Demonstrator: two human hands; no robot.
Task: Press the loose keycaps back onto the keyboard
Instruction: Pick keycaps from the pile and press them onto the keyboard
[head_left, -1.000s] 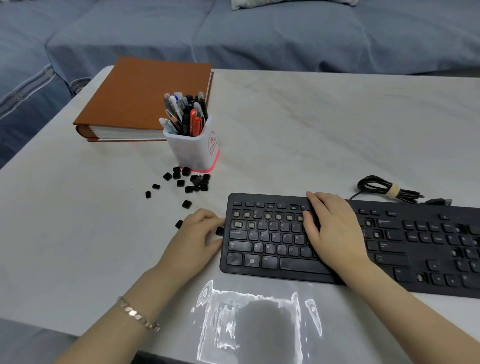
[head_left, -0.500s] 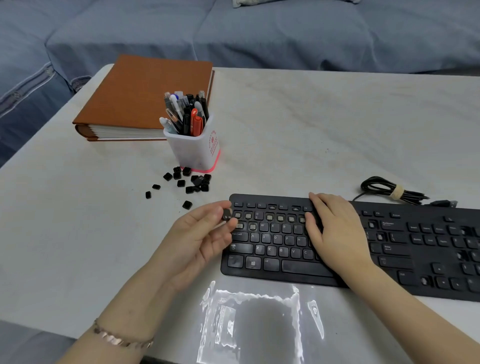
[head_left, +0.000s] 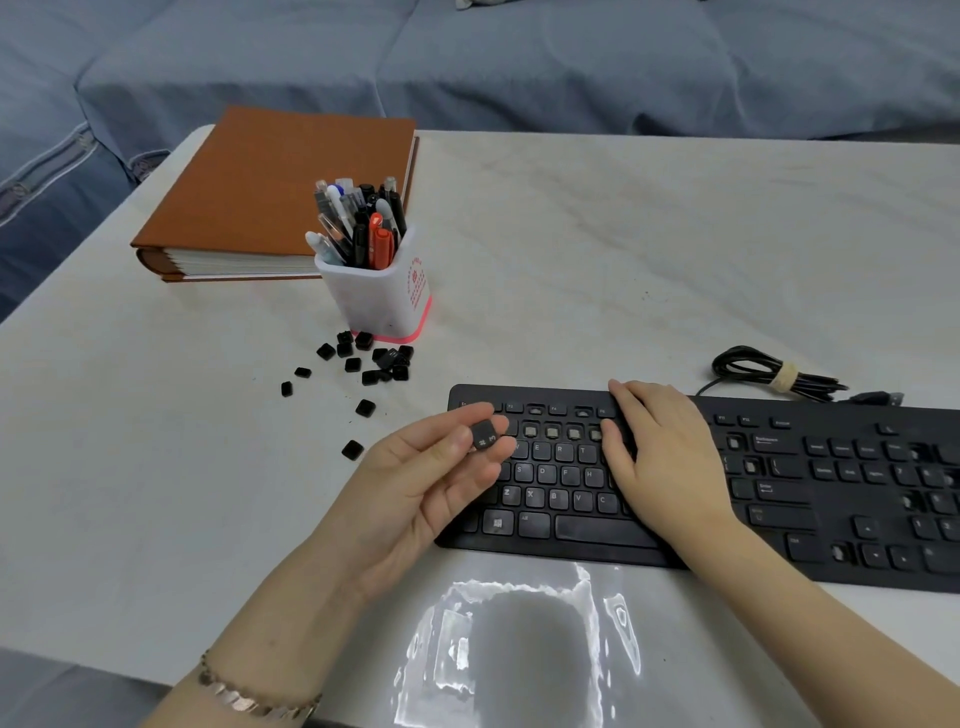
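A black keyboard lies across the right half of the white table, with several bare key sockets in its number row. My left hand is turned palm up over the keyboard's left end and pinches one black keycap, marked 3, between thumb and fingers. My right hand lies flat on the middle of the keyboard, fingers straight toward the top rows. Several loose black keycaps are scattered on the table left of the keyboard.
A white pen cup full of pens stands just behind the loose keycaps. A thick brown binder lies behind it at the back left. The keyboard's bundled black cable rests behind the keyboard. A blue sofa runs along the table's far edge.
My left hand picked a keycap off the table beside the keyboard, lifted it and turned palm up over the keyboard's left end. My right hand stayed flat on the keys.
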